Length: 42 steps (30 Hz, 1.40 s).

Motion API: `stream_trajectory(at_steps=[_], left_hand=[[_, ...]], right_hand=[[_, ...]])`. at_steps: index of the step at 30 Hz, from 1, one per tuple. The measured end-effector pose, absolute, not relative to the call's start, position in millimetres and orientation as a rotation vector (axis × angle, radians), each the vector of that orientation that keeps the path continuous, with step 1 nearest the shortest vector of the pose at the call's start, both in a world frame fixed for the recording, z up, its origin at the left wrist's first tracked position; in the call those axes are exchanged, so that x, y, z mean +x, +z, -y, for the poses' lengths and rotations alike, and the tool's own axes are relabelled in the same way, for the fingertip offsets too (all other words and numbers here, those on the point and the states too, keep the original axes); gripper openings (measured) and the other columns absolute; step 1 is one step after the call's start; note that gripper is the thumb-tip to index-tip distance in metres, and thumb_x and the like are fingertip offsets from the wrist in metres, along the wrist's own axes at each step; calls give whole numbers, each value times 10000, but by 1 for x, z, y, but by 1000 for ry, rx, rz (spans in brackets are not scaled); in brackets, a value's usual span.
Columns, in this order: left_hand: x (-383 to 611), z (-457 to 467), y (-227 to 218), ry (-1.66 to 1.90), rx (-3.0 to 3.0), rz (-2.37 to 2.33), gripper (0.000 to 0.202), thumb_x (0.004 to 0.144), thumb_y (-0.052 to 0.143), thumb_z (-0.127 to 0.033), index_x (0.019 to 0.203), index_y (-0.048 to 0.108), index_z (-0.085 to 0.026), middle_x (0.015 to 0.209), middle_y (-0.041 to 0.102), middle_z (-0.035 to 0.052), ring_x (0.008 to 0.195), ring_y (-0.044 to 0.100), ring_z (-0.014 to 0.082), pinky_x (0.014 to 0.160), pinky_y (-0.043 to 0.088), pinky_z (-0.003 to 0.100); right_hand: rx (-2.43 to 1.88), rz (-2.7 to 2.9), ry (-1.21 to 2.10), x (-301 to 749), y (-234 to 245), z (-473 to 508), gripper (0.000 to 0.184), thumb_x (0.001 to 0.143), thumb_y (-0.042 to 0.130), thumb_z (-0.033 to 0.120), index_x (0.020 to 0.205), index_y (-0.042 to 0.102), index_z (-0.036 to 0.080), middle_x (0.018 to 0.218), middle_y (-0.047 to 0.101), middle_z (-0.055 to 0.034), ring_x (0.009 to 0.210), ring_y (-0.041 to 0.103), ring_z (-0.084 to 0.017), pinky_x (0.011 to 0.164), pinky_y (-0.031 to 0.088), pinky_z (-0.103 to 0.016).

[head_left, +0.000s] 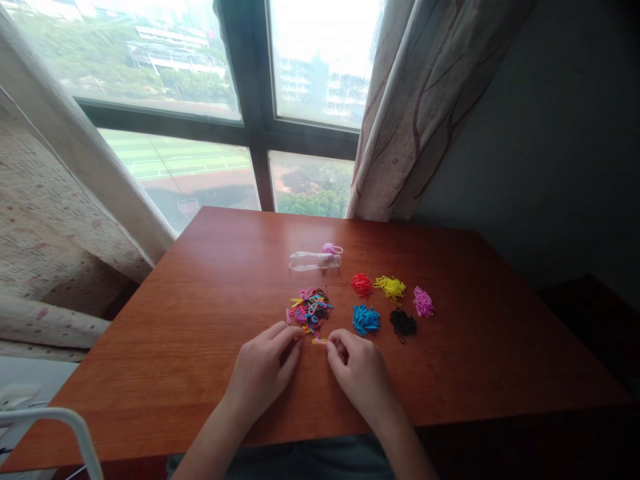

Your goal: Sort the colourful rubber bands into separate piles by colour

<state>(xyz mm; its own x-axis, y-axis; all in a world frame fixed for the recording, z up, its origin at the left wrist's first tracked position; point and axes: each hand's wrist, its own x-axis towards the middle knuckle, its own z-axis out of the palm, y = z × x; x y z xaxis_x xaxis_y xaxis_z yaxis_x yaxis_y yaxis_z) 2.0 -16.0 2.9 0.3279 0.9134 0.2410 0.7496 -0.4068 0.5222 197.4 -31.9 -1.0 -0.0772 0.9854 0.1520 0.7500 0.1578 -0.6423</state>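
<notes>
Both hands rest on a reddish wooden table (200, 333). My left hand (265, 367) lies with fingers loosely curled, its fingertips at the near edge of a mixed pile of small coloured elastic bands (310, 308). My right hand (357, 370) is curled, fingertips pinched by a small yellow band (319, 341) lying between the hands. To the right lie sorted piles: red (361, 285), yellow (391, 287), pink (423, 302), blue (365, 319) and black (403, 324).
A clear plastic bottle (314, 261) lies on its side behind the piles, a pink cap (333, 249) beside it. Curtains hang left and right of a window beyond the table. A white chair rail (75, 427) shows at the lower left.
</notes>
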Motion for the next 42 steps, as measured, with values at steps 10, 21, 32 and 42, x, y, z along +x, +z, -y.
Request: stream_trajectory(at_steps=[10, 21, 32, 42], left_hand=[[2, 17, 5, 739, 2242, -1389, 149, 930, 505, -233, 995, 638, -241, 903, 673, 15, 783, 646, 141, 649, 461, 210], [0, 17, 1, 708, 2256, -1320, 188, 915, 490, -170, 987, 648, -241, 913, 674, 9, 784, 634, 140, 662, 458, 216], [0, 17, 4, 800, 2124, -1287, 146, 876, 601, -228, 1017, 641, -232, 910, 654, 3, 749, 617, 118, 658, 463, 199], [1, 15, 1, 819, 2113, -1304, 139, 933, 516, -229, 939, 655, -222, 880, 652, 7, 709, 597, 110, 658, 458, 210]], right_hand=[[-1509, 1747, 797, 193, 4, 32, 138, 882, 515, 206, 785, 613, 215, 636, 621, 30, 559, 565, -125, 537, 345, -215], [-1496, 1730, 804, 190, 0, 33, 130, 881, 524, 215, 794, 620, 202, 673, 630, 20, 579, 550, -118, 555, 349, -211], [-1340, 1569, 1032, 176, 12, 33, 131, 875, 540, 234, 797, 632, 184, 645, 578, 33, 548, 495, -98, 518, 346, -192], [-1455, 1679, 832, 188, 0, 35, 133, 887, 528, 240, 797, 615, 195, 644, 580, 33, 551, 506, -104, 530, 336, -200]])
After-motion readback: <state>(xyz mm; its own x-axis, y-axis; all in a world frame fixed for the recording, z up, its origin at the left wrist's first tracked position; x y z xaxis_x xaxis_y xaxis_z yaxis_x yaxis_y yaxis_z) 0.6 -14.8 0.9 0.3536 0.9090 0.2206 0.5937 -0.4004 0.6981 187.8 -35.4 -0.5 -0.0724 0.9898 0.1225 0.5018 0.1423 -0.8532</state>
